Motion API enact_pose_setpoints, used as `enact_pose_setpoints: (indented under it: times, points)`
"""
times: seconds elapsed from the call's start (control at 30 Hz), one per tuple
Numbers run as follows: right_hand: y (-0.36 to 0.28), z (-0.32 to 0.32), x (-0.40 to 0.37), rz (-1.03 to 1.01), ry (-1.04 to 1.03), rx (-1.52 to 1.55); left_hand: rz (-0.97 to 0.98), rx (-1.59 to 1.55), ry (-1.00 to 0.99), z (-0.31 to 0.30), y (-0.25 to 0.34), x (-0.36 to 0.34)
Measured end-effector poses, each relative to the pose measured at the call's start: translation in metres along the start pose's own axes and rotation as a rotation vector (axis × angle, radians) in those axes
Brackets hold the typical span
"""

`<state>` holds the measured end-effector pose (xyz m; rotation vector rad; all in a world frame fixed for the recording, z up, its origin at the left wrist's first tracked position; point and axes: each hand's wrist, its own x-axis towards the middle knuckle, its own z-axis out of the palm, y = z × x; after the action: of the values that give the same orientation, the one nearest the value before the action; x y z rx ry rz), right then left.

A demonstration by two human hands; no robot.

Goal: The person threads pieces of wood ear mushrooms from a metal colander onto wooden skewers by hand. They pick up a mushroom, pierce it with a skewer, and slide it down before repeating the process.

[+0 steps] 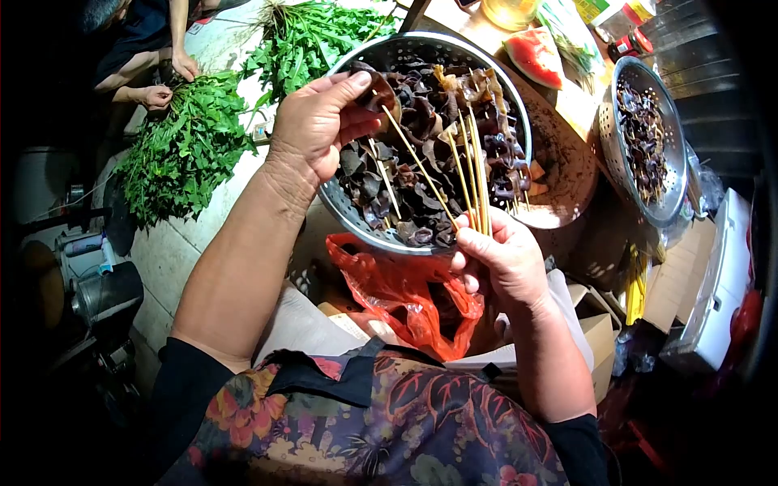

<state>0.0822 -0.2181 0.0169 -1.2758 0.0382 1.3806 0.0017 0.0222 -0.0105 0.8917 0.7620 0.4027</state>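
My left hand (320, 121) pinches a dark piece of wood ear mushroom (381, 91) between thumb and fingers, at the upper tip of a bamboo skewer (419, 164). Lower right, my right hand (506, 263) grips the bottom end of that skewer together with several others (472, 174), fanned upward. Beneath both hands is a metal colander (356, 223) heaped with loose wood ear mushrooms (421, 219). Threaded skewers of mushroom (504, 154) lie along its right side. Another stick (384, 182) rests on the heap at the left.
A red plastic bag (405, 296) hangs below the colander. Another colander (612, 121) of filled skewers stands at right, beside cardboard (685, 279) and a white box (717, 283). Watermelon (535, 57) lies at the back. Another person's hands (166, 89) touch leafy greens (186, 150) at upper left.
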Motion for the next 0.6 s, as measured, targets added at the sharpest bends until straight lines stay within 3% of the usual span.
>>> enact_pose_setpoints:
  times: [0.27, 0.43, 0.6]
  points:
    - [0.001, -0.004, 0.005, -0.109, 0.017, 0.029, -0.261, 0.160, -0.201, 0.030, -0.032, -0.031]
    - [-0.003, -0.002, 0.007, -0.126, 0.035, 0.028, -0.459, -0.019, -0.368, 0.048, -0.043, -0.058]
    - [-0.002, 0.002, 0.008, -0.125, 0.062, -0.035, -0.343, 0.174, -0.343, 0.045, -0.042, -0.051]
